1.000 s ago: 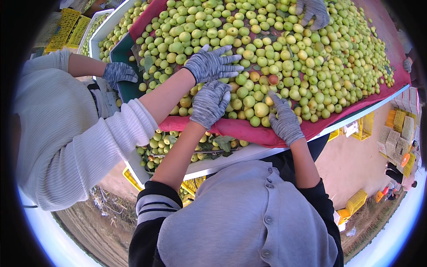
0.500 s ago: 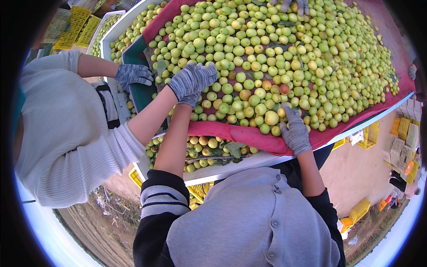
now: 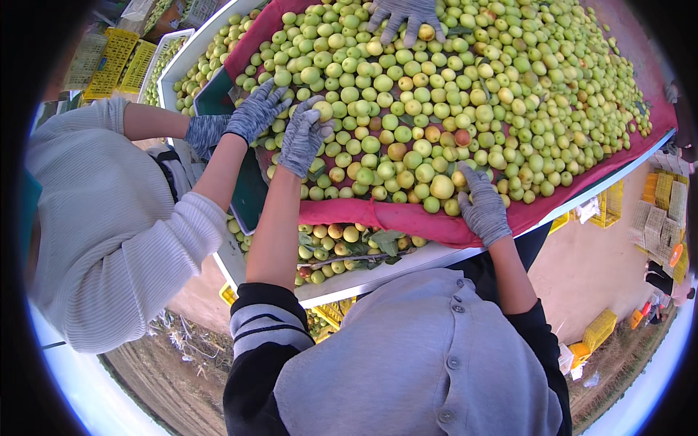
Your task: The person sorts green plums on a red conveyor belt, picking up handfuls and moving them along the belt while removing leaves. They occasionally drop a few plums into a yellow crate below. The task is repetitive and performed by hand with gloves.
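Observation:
A broad heap of small round green fruit [image 3: 407, 109], some blushed yellow or red, lies on a red cloth [image 3: 342, 212]. My left hand [image 3: 301, 142], in a grey knit glove, is raised over the heap's left side with a pale green fruit [image 3: 322, 110] at its fingertips. By the near edge, my gloved right hand [image 3: 483, 208] lies open, its fingers touching fruit beside the cloth's rim. Close to my left hand, a co-worker's gloved hand [image 3: 256, 115] reaches over the fruit; that person's other gloved hand [image 3: 207, 135] is partly hidden behind it.
Another person's gloved hand [image 3: 407, 16] spreads over the heap's far side. A dark green divider [image 3: 247, 192] stands at the left corner. Below the cloth is a white-edged bin with more fruit and leaves [image 3: 385, 240]. Yellow crates [image 3: 113, 62] stand far left, others [image 3: 600, 330] at right.
My left hand has come out from under the co-worker's hand and now shows a fruit at its fingertips. The co-worker's hand has drawn left. The far hand reaches further in.

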The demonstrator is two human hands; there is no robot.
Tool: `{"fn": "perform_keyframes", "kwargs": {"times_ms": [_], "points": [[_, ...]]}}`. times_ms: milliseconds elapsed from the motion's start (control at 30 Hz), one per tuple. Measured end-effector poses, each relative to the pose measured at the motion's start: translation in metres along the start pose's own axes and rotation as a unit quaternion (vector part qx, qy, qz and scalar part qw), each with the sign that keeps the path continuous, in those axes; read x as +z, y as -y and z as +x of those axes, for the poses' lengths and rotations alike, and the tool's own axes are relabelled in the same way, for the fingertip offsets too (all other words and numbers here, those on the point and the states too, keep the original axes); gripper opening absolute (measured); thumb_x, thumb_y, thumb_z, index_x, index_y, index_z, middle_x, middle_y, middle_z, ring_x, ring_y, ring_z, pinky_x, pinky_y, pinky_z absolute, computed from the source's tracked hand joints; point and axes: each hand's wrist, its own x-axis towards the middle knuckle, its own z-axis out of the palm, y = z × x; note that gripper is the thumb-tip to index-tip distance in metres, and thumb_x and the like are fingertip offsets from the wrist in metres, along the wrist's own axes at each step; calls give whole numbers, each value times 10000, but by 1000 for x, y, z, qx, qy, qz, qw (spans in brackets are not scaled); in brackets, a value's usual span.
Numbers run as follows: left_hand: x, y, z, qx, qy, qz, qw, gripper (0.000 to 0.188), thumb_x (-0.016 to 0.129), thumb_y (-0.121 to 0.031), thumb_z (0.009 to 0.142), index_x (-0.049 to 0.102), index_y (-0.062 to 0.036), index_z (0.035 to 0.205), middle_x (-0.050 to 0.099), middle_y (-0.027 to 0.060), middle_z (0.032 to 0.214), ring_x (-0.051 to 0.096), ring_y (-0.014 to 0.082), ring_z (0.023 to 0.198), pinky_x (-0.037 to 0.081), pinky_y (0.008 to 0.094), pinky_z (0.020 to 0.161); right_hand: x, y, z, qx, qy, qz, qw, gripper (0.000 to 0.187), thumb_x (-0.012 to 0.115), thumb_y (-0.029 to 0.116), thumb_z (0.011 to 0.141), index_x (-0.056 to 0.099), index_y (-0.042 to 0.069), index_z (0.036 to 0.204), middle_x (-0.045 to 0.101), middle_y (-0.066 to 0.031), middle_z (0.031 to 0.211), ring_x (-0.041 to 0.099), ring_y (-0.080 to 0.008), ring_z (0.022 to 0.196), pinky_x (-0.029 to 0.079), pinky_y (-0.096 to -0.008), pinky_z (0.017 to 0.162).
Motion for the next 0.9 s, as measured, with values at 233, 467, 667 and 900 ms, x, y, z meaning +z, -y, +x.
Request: {"fn": "perform_keyframes", "kwargs": {"times_ms": [233, 467, 667, 900], "points": [[65, -5, -61, -86, 103, -344, 929, 423, 621, -216, 872, 539, -25, 1241, 596, 206, 1101, 615, 251, 884, 571, 272, 699, 7, 11, 2, 0, 48, 27, 998, 632, 618, 114, 843, 411, 199, 1434, 552, -181, 1233, 563, -351, 1117, 473, -407, 947], [136, 41, -129, 105, 119, 376, 913, 455, 771, -102, 789, 587, -75, 1205, 549, 68, 1152, 570, 185, 1028, 507, 300, 843, -9, 52, 4, -97, 17, 252, 963, 495, 602, 191, 905, 486, 43, 1364, 560, -184, 1279, 520, -326, 1209, 392, -377, 1057], [175, 63, -136, 239, 152, 424, 860, 512, 735, -176, 825, 542, -62, 1285, 551, 125, 1238, 536, 284, 1154, 467, 363, 969, -24, 40, -11, -9, 51, 370, 928, 396, 623, 173, 902, 566, 46, 1273, 597, -125, 1247, 547, -235, 1174, 410, -347, 1030], [74, 21, -104, 74, 111, 761, 635, 589, 768, -284, 750, 568, -202, 1297, 512, 139, 1327, 452, 343, 1262, 384, 418, 1079, -89, -69, -2, 119, -125, -11, 985, 291, 635, 198, 890, 652, 76, 1155, 651, -127, 1096, 635, -266, 1003, 497, -362, 896]]}}
